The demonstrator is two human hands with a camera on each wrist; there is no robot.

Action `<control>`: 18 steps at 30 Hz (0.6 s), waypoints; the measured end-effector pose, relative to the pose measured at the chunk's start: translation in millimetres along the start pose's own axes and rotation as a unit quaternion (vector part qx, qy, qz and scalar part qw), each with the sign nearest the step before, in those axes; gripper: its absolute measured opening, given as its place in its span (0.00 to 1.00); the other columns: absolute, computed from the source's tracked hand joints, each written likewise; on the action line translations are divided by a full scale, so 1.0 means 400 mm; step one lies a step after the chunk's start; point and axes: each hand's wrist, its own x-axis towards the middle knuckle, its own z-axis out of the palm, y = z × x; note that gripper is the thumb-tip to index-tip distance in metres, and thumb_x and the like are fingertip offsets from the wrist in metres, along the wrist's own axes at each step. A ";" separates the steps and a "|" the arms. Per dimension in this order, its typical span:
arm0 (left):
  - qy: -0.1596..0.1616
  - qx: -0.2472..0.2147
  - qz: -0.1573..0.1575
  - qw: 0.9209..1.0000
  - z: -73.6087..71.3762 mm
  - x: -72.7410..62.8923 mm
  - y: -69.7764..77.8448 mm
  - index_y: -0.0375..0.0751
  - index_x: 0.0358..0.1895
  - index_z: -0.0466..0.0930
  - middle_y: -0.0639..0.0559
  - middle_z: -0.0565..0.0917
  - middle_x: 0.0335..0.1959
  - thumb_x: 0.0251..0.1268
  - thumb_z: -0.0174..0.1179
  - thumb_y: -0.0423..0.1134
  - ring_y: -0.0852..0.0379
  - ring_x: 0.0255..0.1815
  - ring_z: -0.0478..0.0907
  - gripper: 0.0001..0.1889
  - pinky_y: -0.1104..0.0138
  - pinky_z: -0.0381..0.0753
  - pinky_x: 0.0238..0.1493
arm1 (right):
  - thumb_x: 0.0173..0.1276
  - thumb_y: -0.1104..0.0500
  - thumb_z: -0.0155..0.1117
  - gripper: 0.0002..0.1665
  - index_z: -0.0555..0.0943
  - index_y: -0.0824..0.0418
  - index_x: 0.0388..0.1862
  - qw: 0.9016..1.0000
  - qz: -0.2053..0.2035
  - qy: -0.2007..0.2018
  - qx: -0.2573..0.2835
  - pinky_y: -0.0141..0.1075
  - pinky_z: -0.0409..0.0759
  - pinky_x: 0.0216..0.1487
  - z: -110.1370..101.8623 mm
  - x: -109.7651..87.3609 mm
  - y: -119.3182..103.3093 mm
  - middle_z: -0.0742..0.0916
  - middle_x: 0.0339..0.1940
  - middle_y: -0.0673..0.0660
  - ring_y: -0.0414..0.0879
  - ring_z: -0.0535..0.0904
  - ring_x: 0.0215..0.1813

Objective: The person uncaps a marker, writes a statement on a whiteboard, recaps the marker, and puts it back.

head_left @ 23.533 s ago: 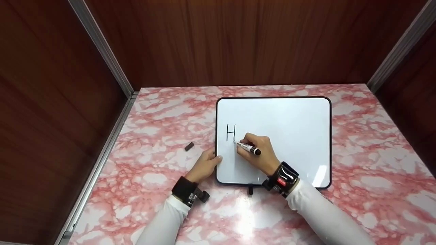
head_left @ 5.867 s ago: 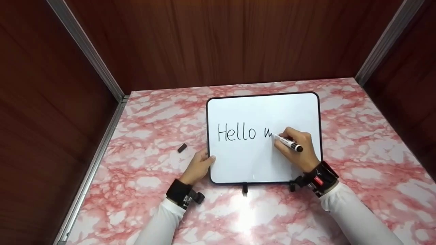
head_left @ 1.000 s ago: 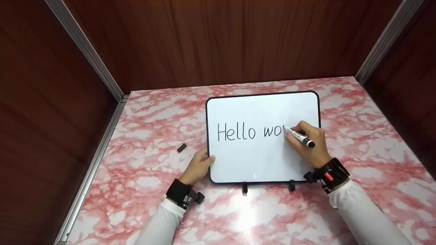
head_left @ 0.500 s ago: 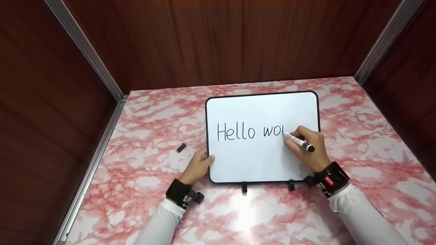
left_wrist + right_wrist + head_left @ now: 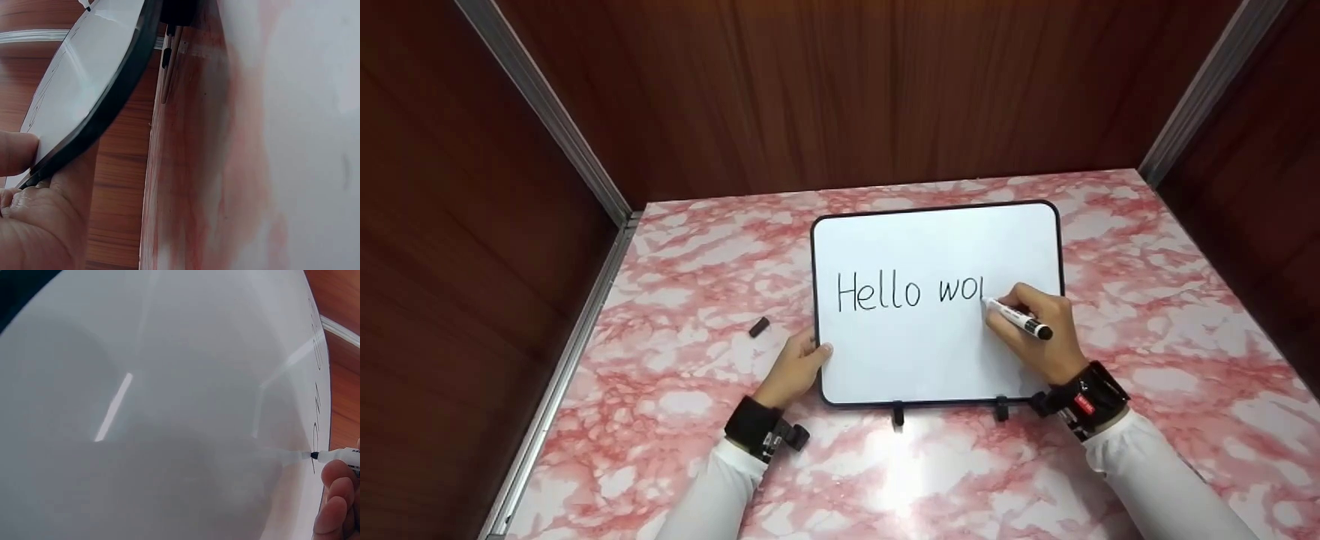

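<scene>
A white dry-erase board (image 5: 900,352) with a black frame stands tilted back, bearing "Hello wo" and a short vertical stroke in black. My left hand (image 5: 795,367) grips its left edge; in the left wrist view the thumb (image 5: 17,152) lies on the front and the palm is behind the frame. Pinched in my right hand (image 5: 1046,345) is a white marker (image 5: 1020,319) with a black end, its tip at the foot of that stroke. The right wrist view shows the marker's black nib (image 5: 314,455) right at the board. A dark marker cap (image 5: 759,327) lies left of the board.
Two small black stand feet (image 5: 898,415) stick out under the board's lower edge. The table (image 5: 675,450) has a red and white marbled top. Dark wood panels (image 5: 840,97) with metal corner strips enclose it at the back and sides.
Earlier only "H", then "Hello" with part of a w, stood on the board. Over the last second the marker tip has slid slightly down, drawing the stroke after "wo". The left hand keeps its grip.
</scene>
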 end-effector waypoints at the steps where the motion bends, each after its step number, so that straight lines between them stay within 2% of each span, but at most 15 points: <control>1: -0.002 -0.002 0.002 1.000 0.000 0.000 -0.001 0.19 0.76 0.68 0.23 0.85 0.62 0.81 0.46 0.25 0.55 0.51 0.88 0.25 0.62 0.91 0.56 | 0.54 0.70 0.73 0.12 0.79 0.60 0.21 1.000 0.000 0.001 0.000 0.21 0.64 0.23 0.000 0.000 0.001 0.83 0.15 0.49 0.31 0.68 0.20; 8: 0.000 -0.005 -0.007 1.000 0.002 0.002 0.000 0.20 0.75 0.69 0.24 0.86 0.59 0.80 0.46 0.25 0.57 0.48 0.88 0.25 0.63 0.91 0.53 | 0.55 0.71 0.74 0.11 0.79 0.61 0.22 1.000 -0.007 0.004 -0.009 0.21 0.65 0.22 -0.001 0.012 -0.001 0.85 0.17 0.50 0.31 0.69 0.21; 18: 0.005 -0.002 -0.006 1.000 0.004 -0.001 0.003 0.19 0.75 0.69 0.24 0.86 0.59 0.80 0.46 0.25 0.56 0.49 0.88 0.25 0.63 0.91 0.55 | 0.57 0.71 0.75 0.11 0.79 0.64 0.23 1.000 0.007 -0.004 -0.010 0.21 0.67 0.22 -0.006 0.026 0.006 0.86 0.17 0.54 0.30 0.70 0.21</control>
